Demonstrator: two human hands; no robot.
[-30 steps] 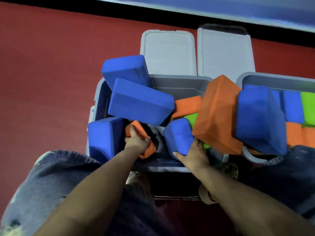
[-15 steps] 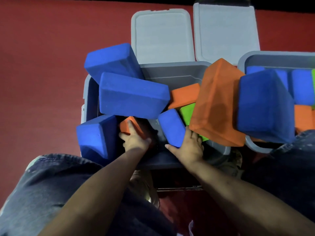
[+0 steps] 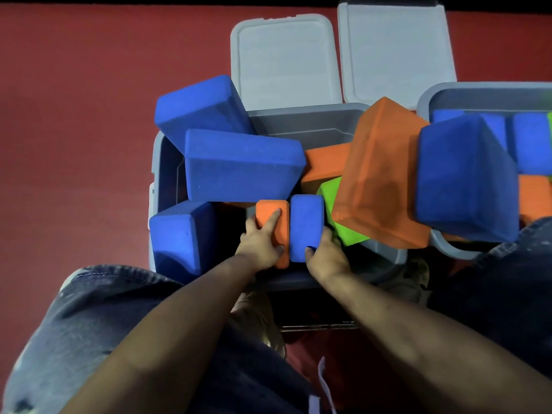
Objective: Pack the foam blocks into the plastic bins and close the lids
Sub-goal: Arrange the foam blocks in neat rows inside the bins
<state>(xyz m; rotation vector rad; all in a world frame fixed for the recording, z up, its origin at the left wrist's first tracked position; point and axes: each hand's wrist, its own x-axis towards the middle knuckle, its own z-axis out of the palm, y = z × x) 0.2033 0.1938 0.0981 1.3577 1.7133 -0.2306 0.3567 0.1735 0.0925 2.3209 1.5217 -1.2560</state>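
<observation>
A grey plastic bin [image 3: 310, 122] in front of me is piled with foam blocks. My left hand [image 3: 261, 245] grips a small orange block [image 3: 273, 218] standing on end at the bin's near side. Right beside it, my right hand [image 3: 327, 256] holds a small blue block [image 3: 306, 225], also on end and touching the orange one. Big blue blocks [image 3: 239, 165] lean over the bin's left side. A large orange block [image 3: 385, 174] and a green block [image 3: 343, 216] lie at its right. A second bin [image 3: 478, 91] at the right holds several blocks.
Two grey lids [image 3: 285, 61] lie flat on the red floor beyond the bins. A large blue block [image 3: 463, 177] rests across the gap between the bins. My knees in blue jeans [image 3: 89, 324] flank the near side, with a shoe [image 3: 409, 276] under the bin's edge.
The orange and blue small blocks have been turned upright and pressed together side by side. Both hands have shifted toward the middle of the bin's near side.
</observation>
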